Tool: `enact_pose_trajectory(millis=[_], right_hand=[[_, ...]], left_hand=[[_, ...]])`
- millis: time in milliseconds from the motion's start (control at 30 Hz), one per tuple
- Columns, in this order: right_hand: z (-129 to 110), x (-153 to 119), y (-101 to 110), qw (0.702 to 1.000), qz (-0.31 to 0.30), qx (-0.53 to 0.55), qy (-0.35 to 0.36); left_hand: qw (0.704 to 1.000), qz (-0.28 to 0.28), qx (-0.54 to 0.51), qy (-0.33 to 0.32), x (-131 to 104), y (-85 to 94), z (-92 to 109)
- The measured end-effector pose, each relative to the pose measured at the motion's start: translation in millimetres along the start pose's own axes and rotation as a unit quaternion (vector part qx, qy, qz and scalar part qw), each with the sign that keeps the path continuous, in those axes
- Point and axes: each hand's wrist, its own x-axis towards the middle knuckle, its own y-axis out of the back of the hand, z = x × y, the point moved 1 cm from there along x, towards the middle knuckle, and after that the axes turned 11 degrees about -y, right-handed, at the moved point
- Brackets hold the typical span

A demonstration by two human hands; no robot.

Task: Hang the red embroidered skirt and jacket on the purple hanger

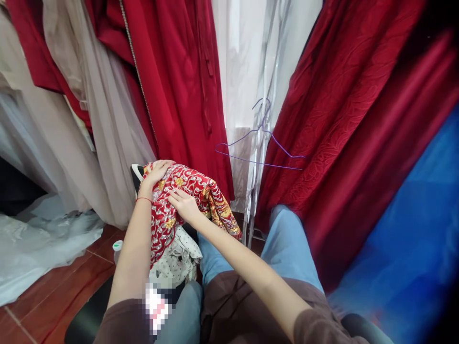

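Observation:
A red cloth (pixel 188 184) with dense silver and gold embroidery lies draped in front of me, its right end folded into a gold-patterned bunch. My left hand (pixel 158 173), a thin red string round its wrist, rests on the cloth's upper left part with fingers stretched out. Lower and to the right, my right hand (pixel 184 205) lies on the same cloth, fingers extended and touching its surface. Under the cloth's lower edge shows a crumpled white fabric with dark dots (pixel 179 260). What supports the cloth is mostly hidden; a dark corner with a white edge peeks out behind it.
A purple wire hanger (pixel 263 128) hangs on a whitish stand (pixel 254 191). Long red garments (pixel 186 95) and beige ones (pixel 96 119) hang beyond, with more red drapes (pixel 337 119) at right. Clear plastic (pixel 46 248) spreads over the tiled floor; a green-capped bottle (pixel 117 248) stands nearby.

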Motion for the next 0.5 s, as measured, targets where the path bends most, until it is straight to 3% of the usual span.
enact_pose_trajectory(millis=[133,267,400,500], right_hand=[[3.0,3.1,3.4,1.0,0.013,-0.008,0.016],[5.0,21.8,19.2,0.998,-0.048,-0.009,0.036],[-4.6,66.0,59.3,0.996,-0.081,-0.016,0.045],[5.8,100.5,99.5,0.998,-0.048,0.009,-0.045]], left_hand=[[0.998,0.041,-0.026,0.047,-3.5,2.1,5.9],[0.996,-0.022,-0.066,0.051,6.5,19.0,12.3],[0.975,-0.127,-0.124,0.133,15.7,73.2,30.2],[0.981,-0.146,-0.055,0.119,17.1,127.6,54.1]])
